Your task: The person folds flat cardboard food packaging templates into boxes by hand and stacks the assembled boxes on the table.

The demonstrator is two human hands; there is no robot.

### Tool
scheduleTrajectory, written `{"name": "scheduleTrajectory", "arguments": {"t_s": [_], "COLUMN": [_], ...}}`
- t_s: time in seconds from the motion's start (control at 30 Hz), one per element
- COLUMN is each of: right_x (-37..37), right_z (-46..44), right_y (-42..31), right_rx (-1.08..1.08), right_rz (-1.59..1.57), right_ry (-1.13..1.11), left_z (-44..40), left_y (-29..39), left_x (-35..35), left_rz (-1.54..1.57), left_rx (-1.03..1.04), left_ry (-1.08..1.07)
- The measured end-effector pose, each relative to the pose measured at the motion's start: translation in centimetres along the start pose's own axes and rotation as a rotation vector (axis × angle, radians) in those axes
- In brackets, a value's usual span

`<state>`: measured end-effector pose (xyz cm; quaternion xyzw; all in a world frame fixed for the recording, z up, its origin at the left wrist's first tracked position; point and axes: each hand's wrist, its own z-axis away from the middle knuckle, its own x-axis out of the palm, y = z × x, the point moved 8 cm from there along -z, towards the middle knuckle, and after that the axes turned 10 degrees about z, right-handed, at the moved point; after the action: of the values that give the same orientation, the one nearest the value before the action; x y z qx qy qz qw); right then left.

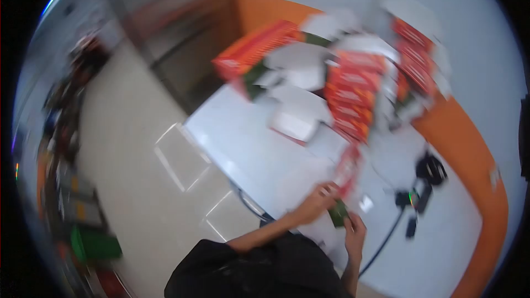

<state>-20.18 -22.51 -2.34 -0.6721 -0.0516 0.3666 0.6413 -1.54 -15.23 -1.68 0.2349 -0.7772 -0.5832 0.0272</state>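
A small dark green flat piece [338, 213] is held between my two hands near the front of the white table. My left hand [317, 204] is closed at its upper left edge, fingers bent together. On the lower right side my right hand [355, 227] pinches it between thumb and fingers. Just beyond my left hand lies a red and white flat packet [348, 170]; blur hides whether the fingers touch it. The green piece's exact kind is too blurred to tell.
Red printed cartons [353, 94] and opened white-sided boxes [301, 113] crowd the far part of the white table [237, 127]. Black devices with a cable [422, 182] lie to the right. A green bin [95, 243] stands on the floor at left.
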Motion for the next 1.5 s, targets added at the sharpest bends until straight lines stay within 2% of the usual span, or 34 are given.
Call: {"name": "scheduleTrajectory", "arguments": {"t_s": [0.03, 0.07, 0.1, 0.17, 0.27, 0.3, 0.37, 0.43, 0.57, 0.67, 0.73, 0.77, 0.83, 0.9, 0.93, 0.97, 1.0, 1.03, 1.07, 1.13, 1.17, 1.2, 1.27, 1.3, 1.37, 1.4, 1.47, 1.5], "right_x": [-0.1, 0.2, 0.1, 0.3, -0.1, 0.0, -0.6, -1.4, -1.1, -1.0, -1.3, -2.6, -5.8, -9.0, -10.0, -10.1, -9.3, -8.1, -8.0, -4.2, -2.3, 0.7, 2.9, 3.7, 3.2, 2.4, 0.2, -0.6], "right_z": [-0.2, -0.4, -0.7, -1.2, -1.2, -1.3, -1.7, -1.4, -1.4, -2.1, -2.4, -2.3, -0.3, -0.3, 0.8, 0.1, 0.2, 0.3, -2.0, -0.8, -2.2, -1.2, 1.9, 2.7, 2.2, 2.2, 1.9, 1.7], "right_y": [-0.8, -0.5, 0.0, 0.4, -0.5, -0.6, -0.5, -1.8, -1.3, 3.2, 2.1, 2.3, -2.5, -0.4, -2.4, -2.0, -8.0, -10.9, -1.0, -14.0, -9.2, -7.5, -8.6, -8.8, -5.9, -4.3, -0.4, 0.3], "right_rx": [-0.026, -0.048, -0.06, -0.087, -0.1, -0.102, -0.16, -0.171, -0.127, -0.151, -0.21, -0.127, 0.043, -0.337, -0.527, -0.397, -0.263, -0.124, -0.237, -0.576, -0.532, -0.286, -0.541, -0.665, -0.716, -0.736, -0.577, -0.491], "right_rz": [0.017, -0.012, -0.034, -0.005, 0.044, 0.059, 0.144, 0.198, 0.097, -0.057, -0.105, -0.059, 0.032, 0.08, 0.102, -0.163, -0.423, -0.678, -0.585, -0.06, -0.025, 0.187, 0.669, 0.91, 0.731, 0.639, 0.581, 0.551], "right_ry": [0.005, -0.029, -0.036, -0.043, -0.093, -0.123, -0.037, -0.014, -0.127, -0.176, -0.203, -0.149, -0.034, 0.282, 0.443, 0.341, 0.236, 0.124, -0.04, -0.149, -0.244, -0.557, -0.437, -0.367, -0.276, -0.231, -0.246, -0.249], "left_z": [0.0, -0.2, -0.4, -0.5, -0.2, -0.2, 0.1, 0.4, 0.1, -0.5, -0.4, -0.3, -0.2, 0.1, 0.2, 0.0, 0.0, 0.4, 0.7, 0.9, 0.9, 1.1, 1.9, 2.3, 3.2, 3.9, 5.4, 5.2], "left_y": [0.0, 2.7, 3.3, 2.7, 1.4, 1.9, 2.9, 2.9, 5.1, 10.8, 12.0, 12.3, 11.3, 7.8, 7.0, 5.1, 4.1, 2.9, 2.4, 0.9, 0.2, -0.4, -1.1, -1.0, -0.9, -1.2, -1.4, -1.3], "left_x": [0.2, 0.4, 0.8, 1.3, -0.6, 0.0, 1.2, 1.8, 1.8, 1.4, 1.7, 1.7, 1.3, 1.8, 1.7, 2.9, 3.8, 4.7, 5.2, 5.4, 5.4, 5.4, 4.3, 4.2, 3.9, 3.8, 3.8, 3.2], "left_rz": [0.124, -0.203, -0.207, -0.09, 0.138, 0.076, -0.052, -0.008, 0.017, 0.038, 0.213, 0.3, 0.224, 0.186, 0.08, 0.121, 0.16, 0.198, 0.168, 0.336, 0.42, 0.428, 0.444, 0.445, 0.443, 0.579, 0.853, 0.803], "left_rx": [-0.144, 0.128, 0.1, 0.02, -0.125, -0.051, 0.087, 0.121, 0.134, 0.401, 0.437, 0.455, 0.43, 0.398, 0.347, 0.156, -0.034, -0.225, -0.143, -0.278, -0.343, -0.421, -0.58, -0.624, -0.707, -0.782, -0.934, -0.917], "left_ry": [0.049, 0.03, 0.015, 0.042, 0.337, 0.269, 0.137, 0.034, -0.145, -0.283, -0.297, -0.299, -0.171, -0.022, 0.083, -0.024, -0.131, -0.237, -0.11, -0.066, -0.045, -0.074, -0.138, -0.244, -0.462, -0.474, -0.499, -0.48]}}
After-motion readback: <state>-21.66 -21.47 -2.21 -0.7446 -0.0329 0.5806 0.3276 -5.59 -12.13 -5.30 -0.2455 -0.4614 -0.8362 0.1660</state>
